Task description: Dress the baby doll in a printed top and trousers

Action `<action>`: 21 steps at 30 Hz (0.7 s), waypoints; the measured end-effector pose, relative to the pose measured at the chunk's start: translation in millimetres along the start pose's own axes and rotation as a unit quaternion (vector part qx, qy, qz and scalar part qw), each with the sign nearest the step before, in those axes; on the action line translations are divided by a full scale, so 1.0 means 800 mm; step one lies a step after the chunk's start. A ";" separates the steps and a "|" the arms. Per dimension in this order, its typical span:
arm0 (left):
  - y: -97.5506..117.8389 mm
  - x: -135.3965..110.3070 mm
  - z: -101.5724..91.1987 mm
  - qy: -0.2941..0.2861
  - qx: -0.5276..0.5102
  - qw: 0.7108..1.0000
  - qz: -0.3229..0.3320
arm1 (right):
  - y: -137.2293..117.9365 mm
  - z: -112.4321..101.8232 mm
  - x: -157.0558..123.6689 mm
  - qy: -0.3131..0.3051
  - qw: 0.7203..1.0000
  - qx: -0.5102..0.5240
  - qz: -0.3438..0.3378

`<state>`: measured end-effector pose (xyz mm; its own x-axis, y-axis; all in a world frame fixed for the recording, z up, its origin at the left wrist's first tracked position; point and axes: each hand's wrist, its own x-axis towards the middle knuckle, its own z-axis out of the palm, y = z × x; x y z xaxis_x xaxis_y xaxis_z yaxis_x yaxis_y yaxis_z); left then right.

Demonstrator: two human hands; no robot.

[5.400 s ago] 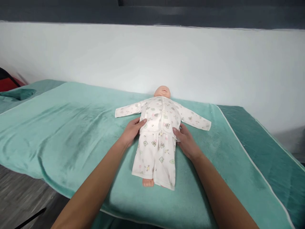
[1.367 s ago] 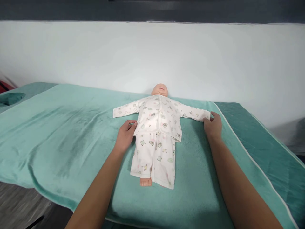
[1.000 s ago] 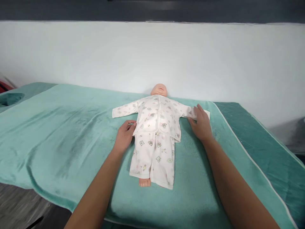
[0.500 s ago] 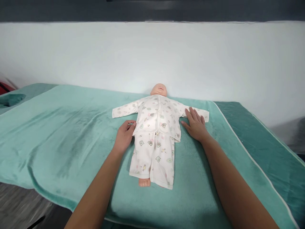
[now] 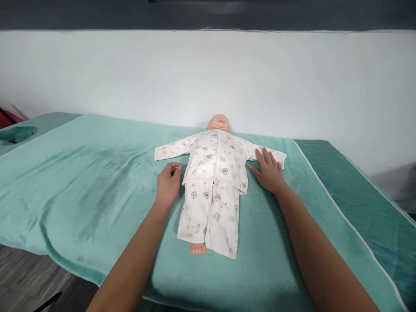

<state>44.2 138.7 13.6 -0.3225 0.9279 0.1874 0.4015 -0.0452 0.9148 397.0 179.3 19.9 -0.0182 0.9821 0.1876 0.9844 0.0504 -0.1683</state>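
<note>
A baby doll [image 5: 218, 124] lies face up with its head by the wall and its arms spread. It wears a white, animal-print buttoned shirt [image 5: 208, 160] and matching trousers [image 5: 208, 216]. One bare foot [image 5: 198, 248] pokes out of the left trouser leg; the other foot is hidden. My left hand [image 5: 168, 182] is just left of the shirt's side, slightly apart from it, with thumb and fingers curled together and nothing visible in them. My right hand [image 5: 268, 171] lies flat with spread fingers, its fingertips on the right sleeve [image 5: 253, 148].
A green plush blanket [image 5: 84, 173] covers the table under the doll, with a darker green cloth [image 5: 367, 195] at the right. Behind stands a white wall [image 5: 208, 73]. Grey floor [image 5: 26, 273] shows at lower left, and something red [image 5: 6, 119] at the far left edge.
My left hand has drawn slightly left, away from the shirt's side it was touching, and its fingers have curled. My right hand stays on the sleeve.
</note>
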 end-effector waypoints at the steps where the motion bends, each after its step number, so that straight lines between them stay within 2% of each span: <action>1: -0.004 0.007 0.000 0.026 0.034 0.999 0.031 | -0.001 0.000 0.000 0.001 1.000 0.000 0.006; 3: -0.013 0.023 0.002 0.057 0.110 0.986 0.107 | -0.002 -0.001 0.000 0.001 1.000 0.002 0.018; 6: -0.021 0.050 0.006 0.040 0.233 0.954 0.182 | -0.002 -0.001 0.000 0.001 1.000 0.005 0.024; 10: -0.019 0.081 0.011 -0.040 0.371 0.908 0.192 | 0.000 0.000 0.000 0.010 1.000 0.012 0.020; 13: -0.013 0.102 0.014 -0.084 0.426 0.879 0.196 | 0.003 0.003 0.001 0.021 1.000 0.015 0.012; 17: -0.010 0.123 0.014 -0.093 0.444 0.872 0.184 | 0.007 0.006 0.003 0.036 0.999 0.021 0.002; 21: -0.013 0.132 0.011 -0.085 0.439 0.875 0.183 | 0.008 0.005 0.004 0.026 0.999 0.014 0.011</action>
<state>13.9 240.4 20.9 0.0679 0.9557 0.2864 0.9797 -0.1181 0.1620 402.5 183.2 15.5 0.0134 0.9721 0.2341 0.9793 0.0345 -0.1996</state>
